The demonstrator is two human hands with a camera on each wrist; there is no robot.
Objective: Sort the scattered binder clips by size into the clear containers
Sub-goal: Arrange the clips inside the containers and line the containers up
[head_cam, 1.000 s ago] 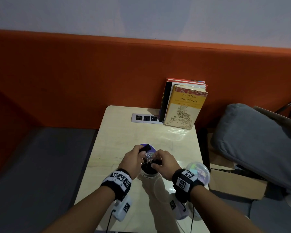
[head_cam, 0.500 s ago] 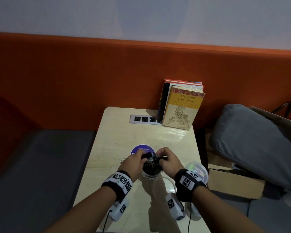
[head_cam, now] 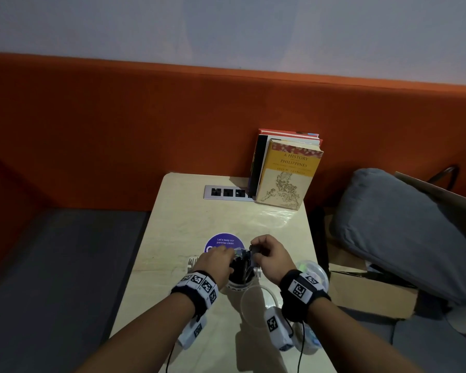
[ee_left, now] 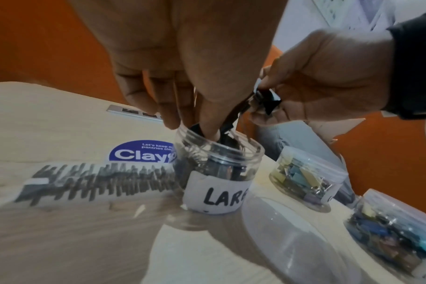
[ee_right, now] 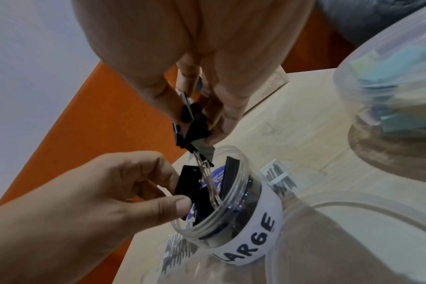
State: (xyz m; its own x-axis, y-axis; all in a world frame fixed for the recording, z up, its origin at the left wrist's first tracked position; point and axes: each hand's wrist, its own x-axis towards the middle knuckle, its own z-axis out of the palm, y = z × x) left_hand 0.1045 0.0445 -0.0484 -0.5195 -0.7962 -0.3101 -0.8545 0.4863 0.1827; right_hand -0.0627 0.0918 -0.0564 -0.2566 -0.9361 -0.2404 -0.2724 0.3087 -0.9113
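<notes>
The clear jar labelled LARGE (ee_right: 234,217) (ee_left: 219,169) (head_cam: 240,284) stands open on the table, with several black binder clips inside. My left hand (ee_right: 180,188) (ee_left: 197,126) (head_cam: 233,258) reaches into its mouth and pinches a black clip (ee_right: 186,178) at the rim between thumb and forefinger. My right hand (ee_right: 202,123) (ee_left: 265,100) (head_cam: 254,250) is just above the rim. It pinches two or more black binder clips (ee_right: 191,124) (ee_left: 268,100), whose wire handles hang down into the jar.
The jar's clear lid (head_cam: 258,300) (ee_left: 292,230) lies in front of it. A jar of pastel clips (ee_left: 304,176) (head_cam: 311,270) and a jar of darker clips (ee_left: 397,230) stand to the right. A purple sticker (head_cam: 221,242), a socket strip (head_cam: 226,192) and books (head_cam: 288,170) lie beyond.
My left hand has come down from above the jar with its black clip into the jar's mouth. My right hand has lifted slightly, with clips in its fingers.
</notes>
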